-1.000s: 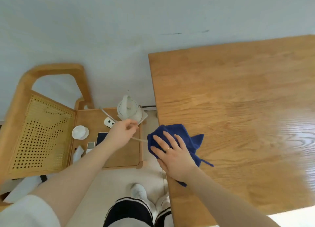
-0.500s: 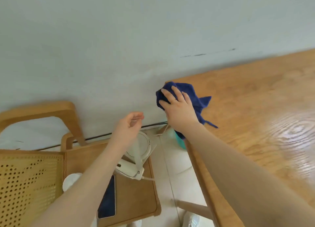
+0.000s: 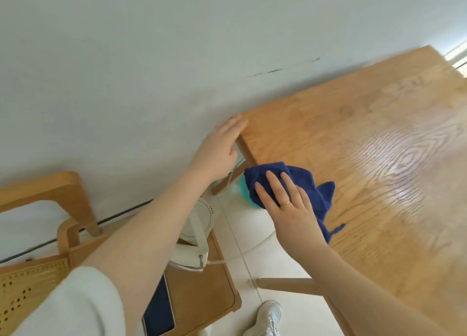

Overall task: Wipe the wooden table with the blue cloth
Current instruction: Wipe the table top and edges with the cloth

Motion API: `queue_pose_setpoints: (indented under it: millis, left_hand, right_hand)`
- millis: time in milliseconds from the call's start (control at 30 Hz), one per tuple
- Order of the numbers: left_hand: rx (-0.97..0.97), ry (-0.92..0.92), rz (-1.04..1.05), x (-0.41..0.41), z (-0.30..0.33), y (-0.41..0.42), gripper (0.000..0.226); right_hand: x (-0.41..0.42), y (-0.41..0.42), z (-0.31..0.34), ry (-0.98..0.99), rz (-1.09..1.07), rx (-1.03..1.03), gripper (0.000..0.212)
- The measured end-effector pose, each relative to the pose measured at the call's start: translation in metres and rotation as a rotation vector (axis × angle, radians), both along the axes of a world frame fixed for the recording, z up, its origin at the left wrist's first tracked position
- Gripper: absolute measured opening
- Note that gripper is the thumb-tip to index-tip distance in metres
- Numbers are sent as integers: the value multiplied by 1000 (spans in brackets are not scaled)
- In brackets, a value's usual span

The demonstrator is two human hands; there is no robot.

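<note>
Now | right grip [image 3: 288,207] flat, pressing blue cloth [image 3: 300,181] underneath | wooden table [image 3: 366,146] edge

- Right hand [image 3: 290,207] flat, fingers spread and straight, pressing the blue cloth [image 3: 303,184] onto the left edge of the wooden tabletop [image 3: 366,138]; gold ring on one finger.
- Cloth bunched, partly overhanging the edge, one corner trailing beside the wrist.
- Left hand [image 3: 219,148] at the tabletop's far left corner, straight fingers touching it next to the white wall [image 3: 151,57].
- Glossy glare on the wood grain at right.
- Lower left: wooden chair [image 3: 75,201] with cane back, carrying a white electric kettle [image 3: 194,224] and a dark tablet [image 3: 159,313].
- Teal object [image 3: 246,196] below the table edge, mostly hidden.
- White sneaker [image 3: 270,318] on the pale tiled floor [image 3: 267,257].
</note>
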State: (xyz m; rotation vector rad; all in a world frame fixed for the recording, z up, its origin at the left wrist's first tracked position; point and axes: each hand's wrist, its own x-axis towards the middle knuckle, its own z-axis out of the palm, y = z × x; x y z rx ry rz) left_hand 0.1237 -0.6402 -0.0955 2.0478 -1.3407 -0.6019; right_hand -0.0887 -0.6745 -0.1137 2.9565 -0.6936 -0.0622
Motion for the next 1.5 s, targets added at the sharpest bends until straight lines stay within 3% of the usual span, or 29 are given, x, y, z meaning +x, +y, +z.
queue_pose_setpoints:
  millis: [167,367,433,533,667,733,800,833,933,1000,1133,1300,1400,1500]
  left_hand:
    - [25,-251,-153,4,-21,-11,70]
    - [-27,-157,-192,15,-21,-12,62]
    - [12,-146,-182,10,-20,-9,61]
    - [165,-308,-142,-7,-14,-4,68]
    - [364,-401,-3,-38,7,-12,74]
    - [324,-413,7,-53,15,-9,74]
    - [224,-452,-119,-75,15,3,75]
    - [186,-472,-202,-88,14,13,77]
    - [143,-460,-344,-119,5,42,79]
    - [124,-391,-307,-131,0,55,78]
    - [107,-302,-170,-153,5,66,74]
    - [66,-351,-307,-186,-1,75,63]
    - [116,-384,-208,-206,1,73,65]
    - [182,-404,-134,-222,3,74,71]
  right_hand:
    - [23,-8,0,-17,-31,3,90]
    - [81,-28,-5,-96,-19,-57,67]
    - [61,-23,-6,-104,-8,-75,69]
    - [3,0,-6,-90,-20,-89,70]
    - [-88,31,-6,-49,6,-68,52]
    - [-123,36,-6,-9,61,-91,65]
    - [-140,38,-5,42,95,-68,86]
    - [-140,37,-5,33,94,-59,84]
    - [-110,25,-3,-44,116,-31,57]
    - [-83,17,-1,-114,107,12,37]
    - [-80,19,-7,-216,44,7,29]
    - [-189,73,-14,-183,-1,-22,67]
    - [-255,100,-13,-143,-28,3,73]
    - [-268,100,-7,-76,-27,47,71]
